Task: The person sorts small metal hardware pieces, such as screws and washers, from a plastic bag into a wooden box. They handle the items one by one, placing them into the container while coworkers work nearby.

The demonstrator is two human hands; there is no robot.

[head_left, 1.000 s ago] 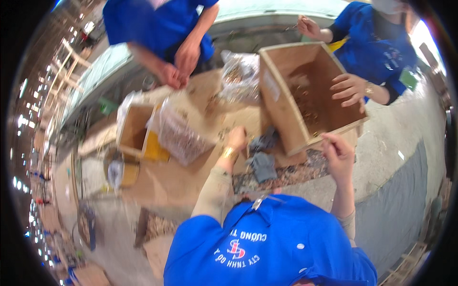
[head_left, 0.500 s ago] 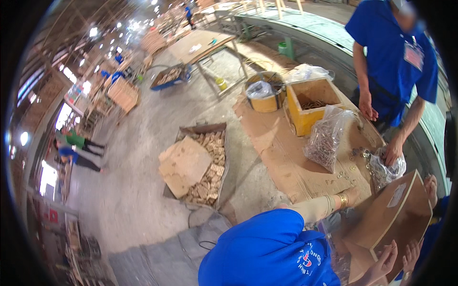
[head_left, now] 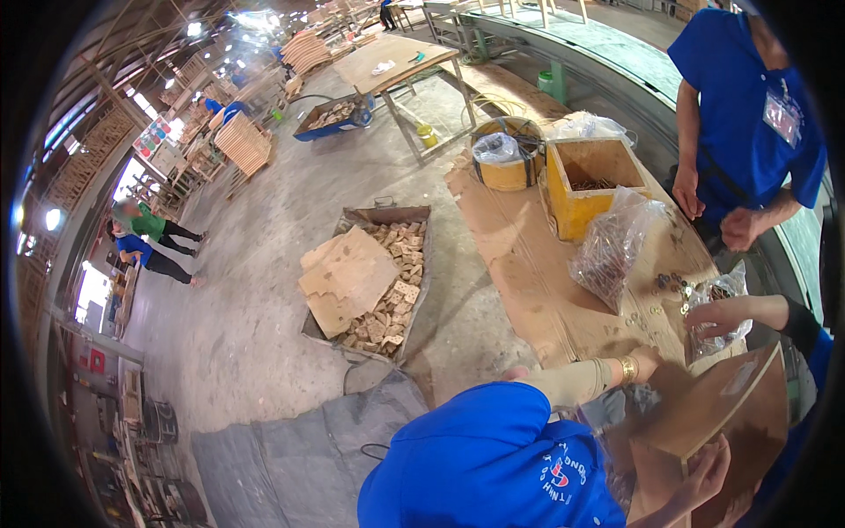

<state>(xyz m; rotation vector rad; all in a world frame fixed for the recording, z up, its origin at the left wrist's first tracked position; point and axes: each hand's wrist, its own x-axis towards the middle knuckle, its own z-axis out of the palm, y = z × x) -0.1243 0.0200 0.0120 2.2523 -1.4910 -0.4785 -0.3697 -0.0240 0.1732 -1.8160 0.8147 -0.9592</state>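
The left grip (head_left: 645, 361) was observed low over the cardboard-covered counter (head_left: 519, 282), back of hand uppermost; its fingers were largely hidden, so whether anything was grasped could not be told. Small loose rings (head_left: 647, 321) were seen scattered just beyond it. The right grip (head_left: 707, 473) was held at the edge of the large wooden box (head_left: 748, 414), fingers partly bent; firm contact or a held item could not be made out. A plastic bag (head_left: 735, 283) beyond the box was touched by a co-worker's hand (head_left: 722, 315). Farther left, a clear bag (head_left: 607, 260) was noted beside the yellow box (head_left: 572, 211).
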